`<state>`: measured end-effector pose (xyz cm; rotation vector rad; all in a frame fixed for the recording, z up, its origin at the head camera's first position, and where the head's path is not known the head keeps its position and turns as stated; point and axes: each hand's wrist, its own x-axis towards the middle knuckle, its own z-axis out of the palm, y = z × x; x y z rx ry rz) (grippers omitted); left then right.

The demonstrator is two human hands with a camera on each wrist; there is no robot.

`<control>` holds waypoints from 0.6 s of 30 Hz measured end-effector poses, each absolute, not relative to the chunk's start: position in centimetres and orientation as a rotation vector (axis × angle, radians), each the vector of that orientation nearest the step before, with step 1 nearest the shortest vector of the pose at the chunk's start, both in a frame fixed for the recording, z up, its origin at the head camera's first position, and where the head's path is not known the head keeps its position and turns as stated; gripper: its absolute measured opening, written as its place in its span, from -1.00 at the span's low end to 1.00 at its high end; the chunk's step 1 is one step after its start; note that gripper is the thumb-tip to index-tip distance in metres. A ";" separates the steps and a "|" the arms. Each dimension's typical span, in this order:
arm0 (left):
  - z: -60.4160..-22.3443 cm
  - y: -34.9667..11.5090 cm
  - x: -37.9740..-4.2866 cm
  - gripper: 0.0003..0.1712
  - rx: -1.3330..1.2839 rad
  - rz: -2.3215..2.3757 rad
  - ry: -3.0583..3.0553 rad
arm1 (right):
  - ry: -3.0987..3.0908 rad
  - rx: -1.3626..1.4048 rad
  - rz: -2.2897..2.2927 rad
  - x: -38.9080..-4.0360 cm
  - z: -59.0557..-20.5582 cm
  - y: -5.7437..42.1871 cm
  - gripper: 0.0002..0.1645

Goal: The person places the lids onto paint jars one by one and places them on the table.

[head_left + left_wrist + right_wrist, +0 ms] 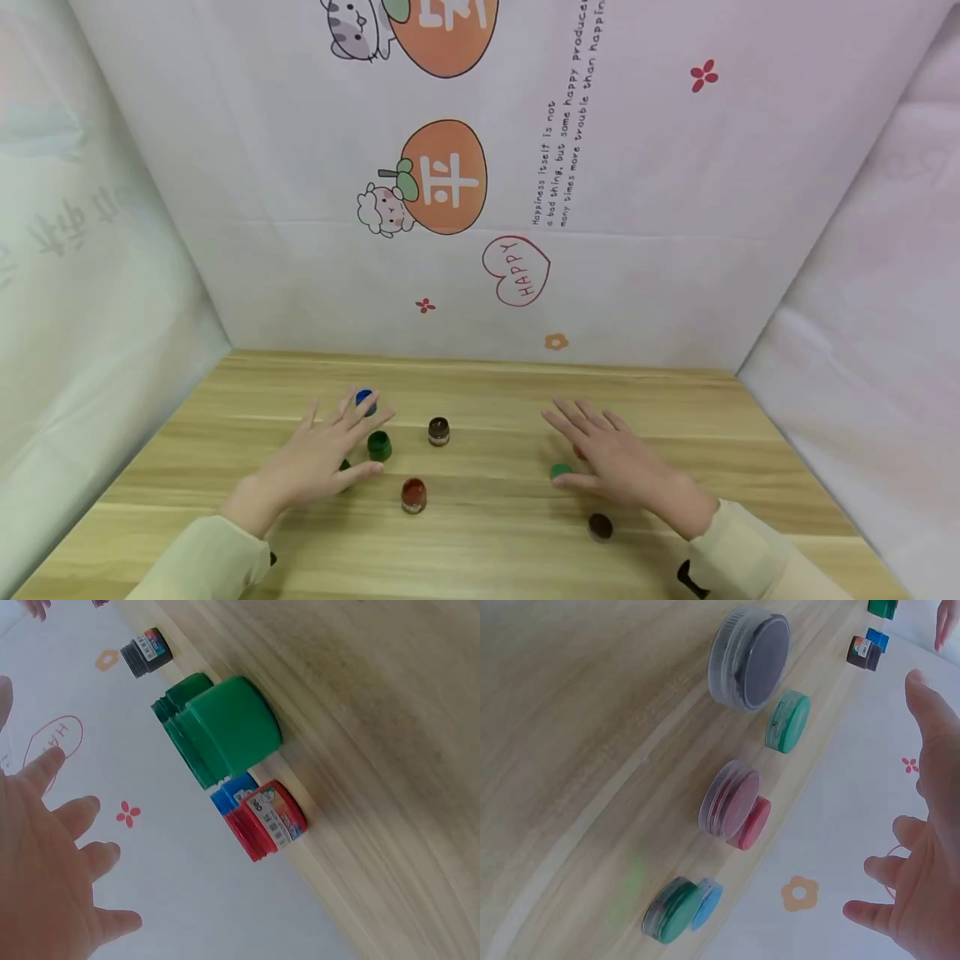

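Observation:
My left hand (318, 457) is spread palm down over small open paint jars on the left side, holding nothing. Around it stand a blue jar (365, 402), a green jar (379, 447), a dark jar (438, 432) and a red-brown jar (413, 496). Another green jar (232, 727) and a red jar (270, 817) show in the left wrist view. Fingers apart, my right hand (618, 458) hovers over loose lids, also holding nothing. A green lid (561, 471) lies by its thumb, with a dark lid (600, 527) nearer me. Red lids (731, 801) and a blue lid (706, 904) appear in the right wrist view.
The wooden tabletop (495, 550) is enclosed by white printed sheets, with a back sheet (637, 283) rising at the far edge and others at both sides. Dark straps peek out beneath both sleeves.

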<state>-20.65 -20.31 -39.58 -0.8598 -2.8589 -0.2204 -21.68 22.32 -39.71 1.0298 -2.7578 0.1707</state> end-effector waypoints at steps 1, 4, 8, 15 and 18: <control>-39.5 -20.4 -20.6 -0.17 -0.850 -0.215 -2.860 | -2.761 1.029 0.173 -21.6 -39.6 22.4 0.06; -39.4 -20.7 -20.7 -0.15 -0.813 -0.221 -2.869 | -2.785 1.013 0.181 -21.5 -39.4 22.6 0.05; -39.3 -21.2 -20.8 -0.15 -0.775 -0.248 -2.876 | -2.782 1.001 0.180 -21.3 -39.2 22.9 0.04; -38.5 -22.1 -20.8 -0.15 -0.740 -0.300 -2.841 | -2.735 1.023 0.129 -21.1 -38.8 23.4 0.01; -38.2 -22.6 -20.7 -0.14 -0.720 -0.295 -2.829 | -2.744 1.027 0.115 -21.0 -38.7 23.5 -0.01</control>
